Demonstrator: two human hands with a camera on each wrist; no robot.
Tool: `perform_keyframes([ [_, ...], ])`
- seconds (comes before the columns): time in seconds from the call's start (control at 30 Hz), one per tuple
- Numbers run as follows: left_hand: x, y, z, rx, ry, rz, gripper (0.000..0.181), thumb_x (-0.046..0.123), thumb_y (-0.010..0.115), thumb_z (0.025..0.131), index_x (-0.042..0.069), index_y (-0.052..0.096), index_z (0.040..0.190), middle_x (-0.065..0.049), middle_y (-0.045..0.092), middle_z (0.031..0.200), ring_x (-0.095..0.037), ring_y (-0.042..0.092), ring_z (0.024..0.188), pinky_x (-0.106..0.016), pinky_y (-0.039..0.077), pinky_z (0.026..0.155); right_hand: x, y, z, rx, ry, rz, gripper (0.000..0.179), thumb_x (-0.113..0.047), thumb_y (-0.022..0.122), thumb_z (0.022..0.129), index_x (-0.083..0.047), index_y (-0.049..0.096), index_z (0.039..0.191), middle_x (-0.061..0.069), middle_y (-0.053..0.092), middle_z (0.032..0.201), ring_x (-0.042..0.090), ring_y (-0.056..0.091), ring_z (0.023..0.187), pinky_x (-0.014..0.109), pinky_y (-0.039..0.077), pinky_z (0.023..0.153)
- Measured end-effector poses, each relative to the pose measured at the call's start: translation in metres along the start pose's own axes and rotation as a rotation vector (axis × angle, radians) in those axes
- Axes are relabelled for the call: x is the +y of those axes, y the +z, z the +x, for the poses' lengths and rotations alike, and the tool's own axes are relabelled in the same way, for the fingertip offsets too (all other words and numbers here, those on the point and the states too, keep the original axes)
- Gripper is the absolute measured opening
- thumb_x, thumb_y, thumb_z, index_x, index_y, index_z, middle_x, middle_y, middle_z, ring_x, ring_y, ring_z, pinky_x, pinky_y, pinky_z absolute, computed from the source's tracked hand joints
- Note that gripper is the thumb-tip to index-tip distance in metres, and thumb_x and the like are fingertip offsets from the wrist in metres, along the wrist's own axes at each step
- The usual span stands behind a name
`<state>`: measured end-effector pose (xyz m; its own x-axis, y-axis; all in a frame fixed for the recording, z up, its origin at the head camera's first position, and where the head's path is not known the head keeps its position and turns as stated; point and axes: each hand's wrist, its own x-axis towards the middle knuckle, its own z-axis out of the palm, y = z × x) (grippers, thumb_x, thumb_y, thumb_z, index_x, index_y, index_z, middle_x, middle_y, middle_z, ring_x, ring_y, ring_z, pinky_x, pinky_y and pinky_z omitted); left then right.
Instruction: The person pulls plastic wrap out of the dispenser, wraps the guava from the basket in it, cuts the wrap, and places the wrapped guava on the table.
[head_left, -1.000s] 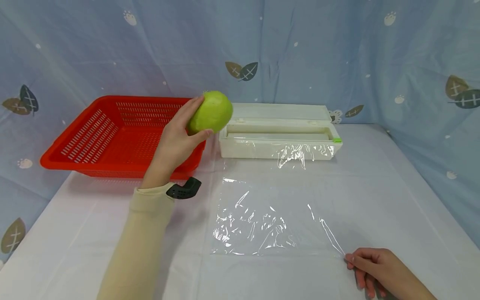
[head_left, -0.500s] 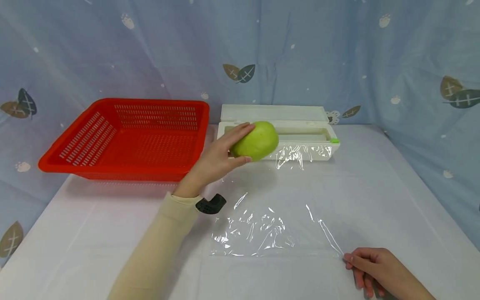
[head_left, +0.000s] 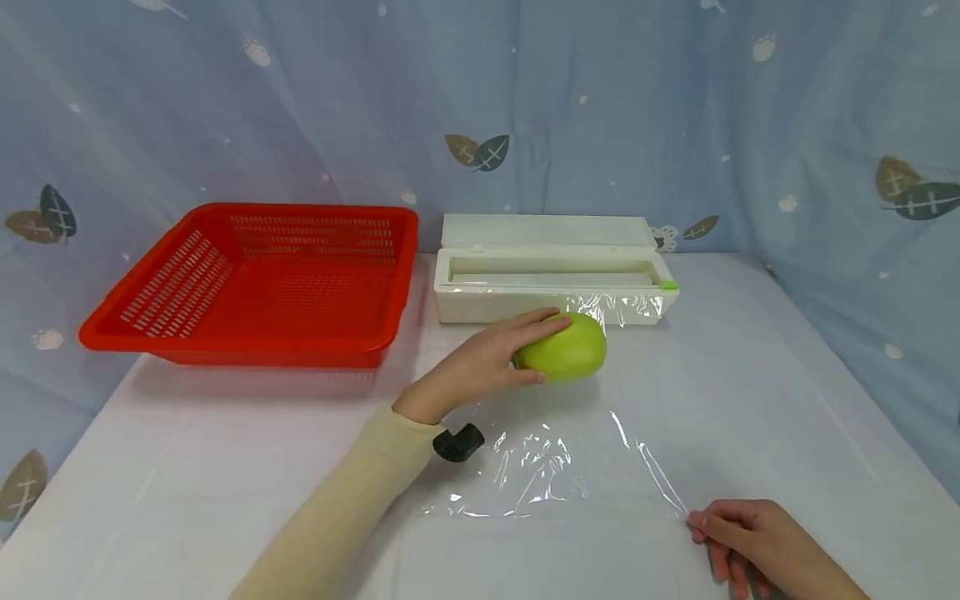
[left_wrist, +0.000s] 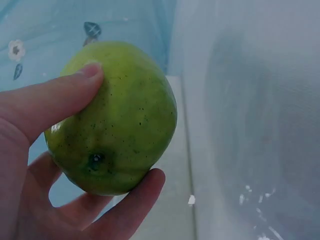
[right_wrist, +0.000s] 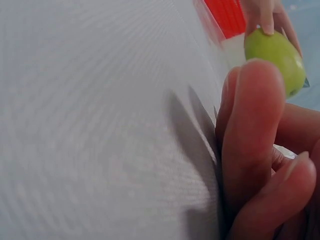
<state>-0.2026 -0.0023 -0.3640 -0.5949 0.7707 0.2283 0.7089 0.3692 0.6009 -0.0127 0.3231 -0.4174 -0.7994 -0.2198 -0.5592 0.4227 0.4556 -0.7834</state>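
My left hand (head_left: 487, 358) holds a smooth yellow-green fruit (head_left: 567, 348), its thumb and fingers spread round the sides. Close up in the left wrist view, the fruit (left_wrist: 120, 115) shows dark specks and a small stem dimple; its exact kind is unclear. The fruit is over the far part of a sheet of clear plastic wrap (head_left: 536, 467), which runs from a white wrap dispenser (head_left: 517, 308) across the table. At the near right corner of the wrap, my right hand (head_left: 757, 537) pinches the film between thumb and forefinger. Its other fingers curl loosely near the tabletop.
A red slotted plastic basket (head_left: 247, 337) stands at the back left. The dispenser's lid (head_left: 547, 231) is raised at the back, and a green tab (head_left: 667, 285) marks its right end. Behind the white table (head_left: 210, 467) hangs a blue patterned cloth (head_left: 337, 100).
My left hand has carried the fruit from beside the basket rightward and down, past the dispenser front, to above the wrap. The right hand stays at the wrap's corner.
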Motion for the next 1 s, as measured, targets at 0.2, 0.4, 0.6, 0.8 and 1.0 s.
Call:
perform_keyframes([
  [0.2,0.0008,0.0082,0.0024,-0.061,0.025,0.046,0.071,0.026,0.068,0.079,0.031,0.031,0.139,0.005,0.027,0.143,-0.014,0.030,0.126,-0.029,0.028,0.100,0.0008,-0.0001,-0.0020,0.012,-0.006,-0.028,0.040,-0.037,0.046,0.091,0.000,0.058,0.082,0.013,0.058,0.064,0.022,0.053,0.045,0.032,0.042,0.038],
  [0.4,-0.0033,0.0110,-0.0013,-0.140,-0.017,0.011,0.068,0.028,0.067,0.079,0.032,0.032,0.138,0.009,0.027,0.142,-0.009,0.028,0.127,-0.027,0.025,0.101,0.0010,0.0008,-0.0010,0.004,-0.003,-0.021,0.040,-0.037,0.046,0.091,0.000,0.057,0.081,0.013,0.058,0.064,0.022,0.053,0.046,0.032,0.043,0.039],
  [0.6,-0.0069,0.0113,-0.0054,-0.166,-0.051,-0.005,0.069,0.030,0.067,0.079,0.034,0.031,0.138,0.011,0.030,0.141,-0.006,0.030,0.125,-0.028,0.026,0.101,-0.0016,-0.0007,-0.0020,-0.002,-0.032,-0.040,0.036,-0.034,0.047,0.091,-0.001,0.058,0.087,0.014,0.057,0.065,0.024,0.053,0.046,0.031,0.043,0.040],
  [0.8,-0.0079,0.0105,-0.0073,-0.172,-0.059,-0.027,0.068,0.030,0.067,0.079,0.032,0.032,0.138,0.011,0.031,0.139,-0.007,0.032,0.124,-0.028,0.027,0.100,-0.0006,-0.0037,-0.0003,-0.025,-0.019,-0.010,0.035,-0.033,0.046,0.092,-0.001,0.059,0.089,0.015,0.058,0.067,0.025,0.055,0.048,0.031,0.044,0.041],
  [1.0,-0.0065,0.0111,-0.0063,-0.175,-0.076,-0.029,0.068,0.031,0.066,0.080,0.034,0.030,0.138,0.012,0.030,0.139,-0.009,0.034,0.123,-0.030,0.029,0.100,0.0008,-0.0087,0.0012,-0.084,-0.045,0.071,0.034,-0.027,0.044,0.094,0.005,0.058,0.090,0.015,0.059,0.068,0.025,0.057,0.051,0.031,0.044,0.042],
])
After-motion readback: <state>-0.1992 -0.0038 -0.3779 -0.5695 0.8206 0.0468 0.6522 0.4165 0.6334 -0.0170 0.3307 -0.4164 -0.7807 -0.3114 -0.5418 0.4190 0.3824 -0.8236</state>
